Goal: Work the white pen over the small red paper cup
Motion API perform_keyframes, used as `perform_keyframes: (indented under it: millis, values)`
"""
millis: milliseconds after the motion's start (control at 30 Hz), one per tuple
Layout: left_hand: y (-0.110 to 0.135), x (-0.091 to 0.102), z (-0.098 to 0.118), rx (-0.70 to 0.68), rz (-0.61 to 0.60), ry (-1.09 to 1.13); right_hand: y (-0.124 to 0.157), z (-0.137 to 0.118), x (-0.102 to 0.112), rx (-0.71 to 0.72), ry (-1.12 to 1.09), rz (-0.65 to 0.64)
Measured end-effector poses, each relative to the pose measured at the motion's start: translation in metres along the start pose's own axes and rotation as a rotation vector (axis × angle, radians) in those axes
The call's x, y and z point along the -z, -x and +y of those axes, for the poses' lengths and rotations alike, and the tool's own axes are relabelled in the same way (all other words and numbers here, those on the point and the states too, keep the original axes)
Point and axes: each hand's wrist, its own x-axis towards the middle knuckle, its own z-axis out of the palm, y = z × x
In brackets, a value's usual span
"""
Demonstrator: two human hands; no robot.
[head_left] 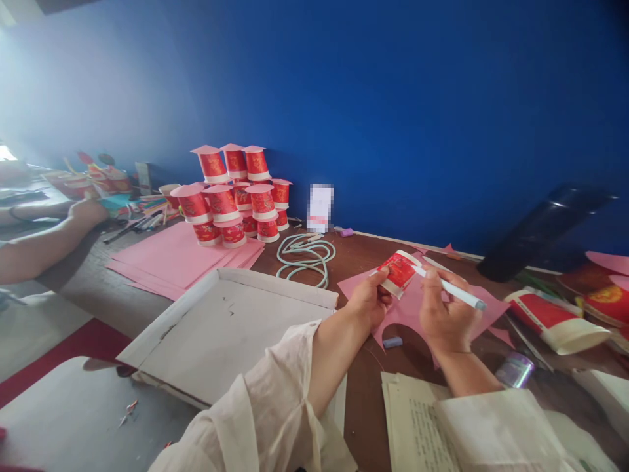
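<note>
My left hand (369,300) is closed around a small red paper cup (400,270), which is tilted sideways above the table. Between the fingers of my right hand (447,322) is a white marker (462,294), its tip end at the cup's pale rim. Whether the tip touches the cup I cannot tell. Beneath both hands lies pink paper (491,307) with a curved piece cut out of it. A grey-blue pen cap (392,342) rests on the table just below.
Red cups topped with pink paper are stacked (223,202) behind pink sheets (157,255). A shallow white box (230,314) and coiled cable (305,257) lie nearer. Right are a black bottle (540,229) and a toppled cup (550,313). Another person's hand (88,213) is far left.
</note>
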Motion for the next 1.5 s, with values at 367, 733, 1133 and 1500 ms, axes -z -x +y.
perform_keyframes:
  millis: [367, 733, 1133, 1500]
  values:
    - [-0.003, 0.003, 0.000, 0.009, -0.042, -0.020, -0.001, -0.002, 0.000, -0.004, -0.047, 0.034]
    - [0.000, 0.001, -0.002, 0.016, -0.089, -0.057, -0.008, 0.017, -0.010, -0.654, -0.541, -0.226]
    - [0.009, -0.001, -0.013, -0.020, -0.318, -0.170, -0.003, 0.027, -0.016, -0.619, -0.682, -0.286]
    - [-0.003, 0.001, -0.014, -0.136, 0.001, -0.129, 0.000, 0.014, -0.007, -0.175, -0.232, -0.068]
